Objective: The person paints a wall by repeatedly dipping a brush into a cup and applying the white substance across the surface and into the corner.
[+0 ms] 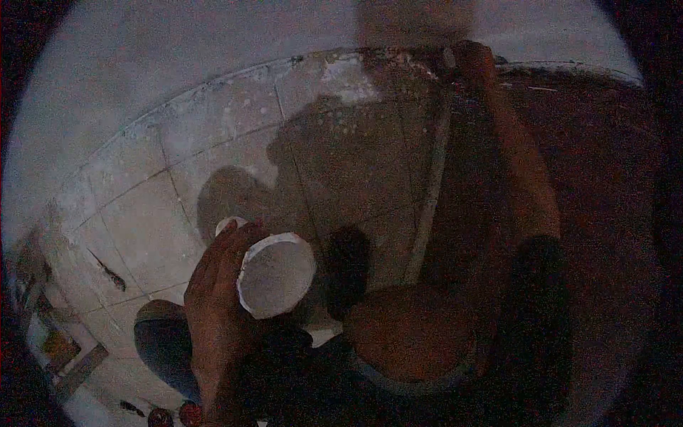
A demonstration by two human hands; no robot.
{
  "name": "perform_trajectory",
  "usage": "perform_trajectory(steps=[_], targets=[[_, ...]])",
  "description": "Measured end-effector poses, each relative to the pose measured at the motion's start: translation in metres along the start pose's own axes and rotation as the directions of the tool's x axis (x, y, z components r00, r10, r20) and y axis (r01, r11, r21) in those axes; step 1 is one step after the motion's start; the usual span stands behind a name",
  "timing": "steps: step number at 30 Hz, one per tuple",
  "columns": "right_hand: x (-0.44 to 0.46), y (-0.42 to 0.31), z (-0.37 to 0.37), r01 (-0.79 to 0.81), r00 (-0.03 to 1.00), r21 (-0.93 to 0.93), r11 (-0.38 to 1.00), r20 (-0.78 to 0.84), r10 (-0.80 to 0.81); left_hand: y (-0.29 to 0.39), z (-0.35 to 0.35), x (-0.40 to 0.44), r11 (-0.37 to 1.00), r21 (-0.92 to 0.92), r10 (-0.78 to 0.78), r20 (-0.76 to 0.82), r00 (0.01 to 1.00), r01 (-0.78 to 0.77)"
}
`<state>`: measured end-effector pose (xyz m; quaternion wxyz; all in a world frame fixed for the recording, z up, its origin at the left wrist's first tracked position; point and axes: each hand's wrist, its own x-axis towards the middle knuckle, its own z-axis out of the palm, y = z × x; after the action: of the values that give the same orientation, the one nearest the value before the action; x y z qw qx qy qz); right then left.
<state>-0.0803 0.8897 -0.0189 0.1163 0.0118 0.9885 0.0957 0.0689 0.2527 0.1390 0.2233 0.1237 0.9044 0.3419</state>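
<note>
My left hand (220, 277) is closed round a white cup-like container (276, 276), held above the tiled floor with its pale round face toward the camera. At the foot of the wall, my right hand (474, 62) is closed at the end of my stretched-out arm. A small pale item (449, 57) shows beside its fingers; it is too dim to tell what it is. White patches and drops (348, 78) mark the floor edge near that hand.
The pale wall (213, 43) curves across the top. Floor tiles (128, 220) spread out at the left, with a thin dark object (107, 270) on them. Dark reddish floor (612, 178) is at the right. Two red round things (191, 413) sit at the bottom left.
</note>
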Motion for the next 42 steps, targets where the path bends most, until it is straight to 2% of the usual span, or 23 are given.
perform_trajectory(steps=[8,14,16,17,19,20,23,26,27,28,29,30,32,34,35,36,38,40,41,42], targets=[[0.012,0.012,-0.012,-0.005,0.998,0.010,1.000,0.058,0.004,0.001,-0.005,0.002,0.997,-0.009,-0.077,0.032,0.997,0.077],[0.013,0.006,-0.008,0.016,0.997,-0.003,1.000,0.071,-0.016,-0.015,0.003,-0.003,0.998,-0.037,-0.046,0.021,0.999,0.046],[0.017,0.005,0.004,0.020,0.996,0.003,1.000,0.083,-0.021,-0.005,0.005,-0.001,1.000,0.015,-0.004,-0.046,0.999,0.004],[0.019,0.006,0.010,0.021,0.995,0.004,1.000,0.093,-0.021,-0.002,0.005,0.001,1.000,0.019,-0.008,-0.045,0.999,0.009],[0.020,0.008,0.012,0.020,0.994,0.001,1.000,0.109,-0.020,-0.001,0.001,0.002,0.987,0.125,0.104,-0.013,0.994,-0.102],[0.019,0.008,0.010,0.022,0.993,0.005,1.000,0.116,-0.023,0.000,-0.001,0.004,0.989,0.109,0.100,-0.012,0.995,-0.098],[0.013,0.027,-0.020,0.020,0.984,0.035,0.999,0.176,-0.026,-0.004,-0.005,0.005,0.998,0.040,0.048,0.001,0.999,-0.048],[-0.001,0.032,-0.086,-0.022,0.951,0.101,0.995,0.309,-0.010,-0.016,-0.005,0.008,1.000,-0.005,0.031,0.011,0.999,-0.031],[-0.008,0.026,-0.097,-0.024,0.954,0.094,0.995,0.299,-0.006,-0.019,-0.007,0.007,0.999,-0.017,0.030,0.017,0.999,-0.030],[-0.023,0.009,-0.109,0.025,1.000,0.023,0.999,-0.017,-0.025,-0.026,-0.006,0.008,0.999,-0.025,0.031,0.024,0.999,-0.030],[-0.037,0.005,-0.116,0.050,0.942,-0.062,0.997,-0.328,-0.068,-0.030,-0.007,0.009,0.999,-0.032,0.036,0.029,0.999,-0.035],[-0.055,-0.016,-0.146,0.044,0.939,-0.071,0.997,-0.337,-0.066,-0.036,-0.008,0.011,0.998,-0.043,0.040,0.036,0.999,-0.038],[-0.083,-0.066,-0.240,0.088,0.951,0.194,0.977,-0.308,-0.024,-0.044,-0.011,0.015,0.997,-0.057,0.053,0.039,0.998,-0.051],[-0.099,-0.048,-0.302,0.059,0.963,0.150,0.987,-0.269,-0.017,-0.050,-0.014,0.014,0.995,-0.071,0.072,0.041,0.997,-0.069],[-0.112,-0.042,-0.328,0.037,0.977,0.120,0.992,-0.215,-0.010,-0.057,-0.018,0.011,0.989,-0.050,0.142,0.020,0.990,-0.141],[-0.118,-0.031,-0.344,0.026,0.974,0.110,0.994,-0.226,-0.001,-0.058,-0.020,0.014,0.978,-0.024,0.206,0.001,0.979,-0.206],[-0.132,-0.017,-0.373,-0.076,0.919,0.020,0.997,-0.387,0.078,-0.062,-0.019,0.023,0.972,0.004,0.234,0.013,0.972,-0.234],[-0.152,-0.006,-0.401,-0.192,0.823,-0.049,0.980,-0.553,0.133,-0.062,-0.019,0.027,0.963,0.040,0.268,0.015,0.963,-0.268],[-0.161,-0.017,-0.415,-0.253,0.763,-0.074,0.965,-0.628,0.152,-0.060,-0.021,0.030,0.968,0.071,0.240,0.039,0.970,-0.242],[-0.172,-0.029,-0.420,-0.269,0.752,-0.075,0.960,-0.640,0.160,-0.059,-0.020,0.033,0.971,0.104,0.210,0.064,0.976,-0.216]])
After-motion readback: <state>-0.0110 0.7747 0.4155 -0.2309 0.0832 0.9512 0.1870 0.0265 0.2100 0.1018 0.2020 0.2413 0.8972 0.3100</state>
